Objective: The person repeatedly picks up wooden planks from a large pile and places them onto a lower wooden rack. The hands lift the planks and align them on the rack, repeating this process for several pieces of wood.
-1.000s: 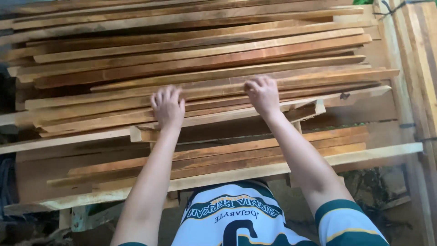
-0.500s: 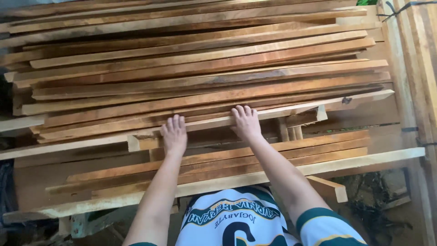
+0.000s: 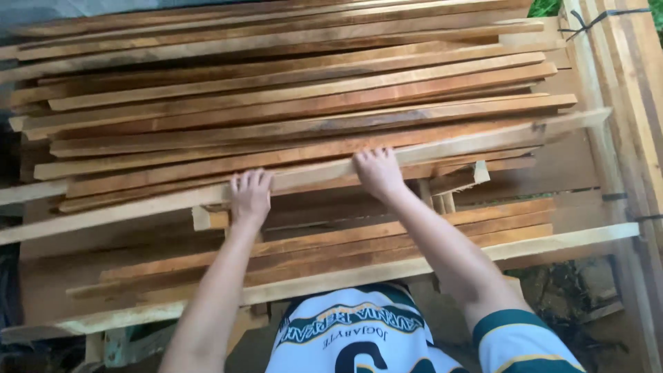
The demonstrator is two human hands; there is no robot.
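A big pile of long thin wooden slats (image 3: pixel 290 103) fills the view, lying roughly left to right. My left hand (image 3: pixel 250 197) and my right hand (image 3: pixel 378 173) both grip the front edge of one pale long slat (image 3: pixel 483 141) at the near side of the pile, fingers curled over its top. That slat runs from the far left edge to the upper right. Below it lies a lower layer of slats (image 3: pixel 387 242), partly in shadow.
More stacked planks (image 3: pixel 621 83), bound with dark straps, stand along the right side. A pale long board (image 3: pixel 580 242) forms the front edge of the lower layer. Dirt and debris (image 3: pixel 573 290) show at lower right. My white and green shirt (image 3: pixel 359 338) is at the bottom.
Both hands have slid toward me from the top of the pile to its front edge and closed on the pale slat. The view has shifted slightly.
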